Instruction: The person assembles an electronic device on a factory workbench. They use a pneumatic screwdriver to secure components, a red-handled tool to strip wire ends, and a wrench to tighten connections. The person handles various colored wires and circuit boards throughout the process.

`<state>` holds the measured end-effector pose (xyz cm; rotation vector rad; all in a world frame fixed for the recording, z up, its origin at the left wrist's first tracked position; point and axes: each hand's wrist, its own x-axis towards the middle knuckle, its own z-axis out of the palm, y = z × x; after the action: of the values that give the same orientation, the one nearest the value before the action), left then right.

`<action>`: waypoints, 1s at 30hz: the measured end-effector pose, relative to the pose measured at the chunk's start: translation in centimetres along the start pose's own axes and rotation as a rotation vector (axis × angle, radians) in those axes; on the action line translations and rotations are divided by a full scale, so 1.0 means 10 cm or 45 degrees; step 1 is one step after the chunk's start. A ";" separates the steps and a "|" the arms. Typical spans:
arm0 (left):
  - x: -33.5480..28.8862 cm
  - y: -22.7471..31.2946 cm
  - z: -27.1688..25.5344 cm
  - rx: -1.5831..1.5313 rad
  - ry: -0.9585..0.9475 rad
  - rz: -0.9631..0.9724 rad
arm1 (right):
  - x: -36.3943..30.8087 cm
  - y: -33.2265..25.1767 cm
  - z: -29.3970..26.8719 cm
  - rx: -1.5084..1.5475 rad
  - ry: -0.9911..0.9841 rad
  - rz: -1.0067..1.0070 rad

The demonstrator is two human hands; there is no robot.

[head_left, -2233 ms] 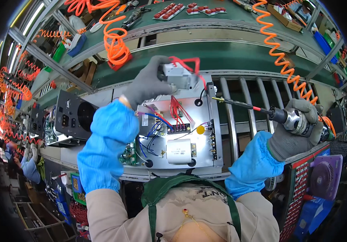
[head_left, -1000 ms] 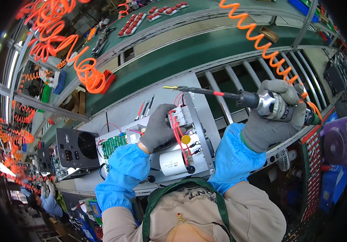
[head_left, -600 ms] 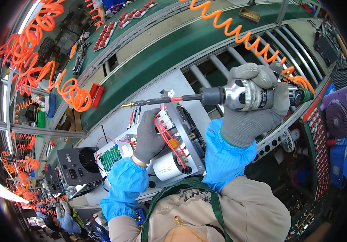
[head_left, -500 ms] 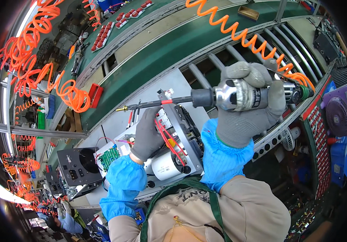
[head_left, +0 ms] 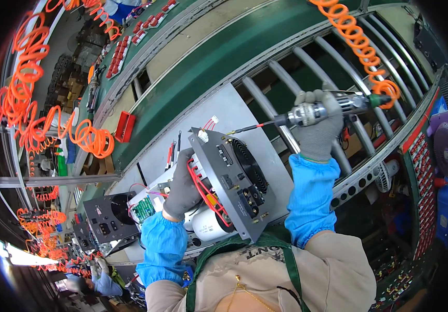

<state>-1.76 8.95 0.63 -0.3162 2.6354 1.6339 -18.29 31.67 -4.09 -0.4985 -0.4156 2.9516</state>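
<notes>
In my right hand [head_left: 318,125], gloved in grey, is an air screwdriver [head_left: 307,113] with a silver body and a long thin bit. The bit points left, and its brass-coloured tip is by the far end of a black metal panel [head_left: 218,177]. That panel stands tilted, its face with a round fan grille [head_left: 250,165] and sockets turned right. Behind it, my gloved left hand [head_left: 182,184] grips it beside red wires [head_left: 203,188]; some fingertips are hidden. A white cylinder [head_left: 211,224] and a green circuit board [head_left: 143,208] are close to this hand.
Metal rollers [head_left: 286,78] and a green conveyor belt [head_left: 192,78] run beyond the pale board [head_left: 229,106]. An orange coiled hose [head_left: 359,49] hangs near the screwdriver. Another black fan panel [head_left: 110,216] stands left; a red bin [head_left: 125,126] is farther off.
The black panel has turned its face toward the right and me. My right hand has moved right with the screwdriver, whose tip has gone from left of the panel to its far end.
</notes>
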 end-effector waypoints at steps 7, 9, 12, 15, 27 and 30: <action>0.08 0.02 0.04 0.023 -0.016 -0.041 | 0.12 0.28 -0.10 0.103 0.049 0.240; 0.08 0.03 0.02 0.037 -0.016 -0.065 | 0.14 0.28 -0.09 0.108 0.046 0.273; 0.10 0.03 0.03 0.055 -0.015 -0.040 | 0.17 0.32 -0.08 0.101 0.024 0.286; 0.10 0.02 0.02 0.024 -0.027 -0.005 | 0.20 0.34 -0.03 0.055 -0.002 0.276; 0.11 0.06 0.02 0.037 -0.062 0.048 | 0.29 0.44 0.10 0.046 -0.226 0.387; 0.11 0.09 0.04 0.020 -0.044 0.053 | 0.34 0.48 0.12 0.040 -0.196 0.424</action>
<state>-3.02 9.47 1.10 -0.2316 2.6457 1.6138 -22.24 27.36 -5.40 -0.3693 -0.3279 3.3269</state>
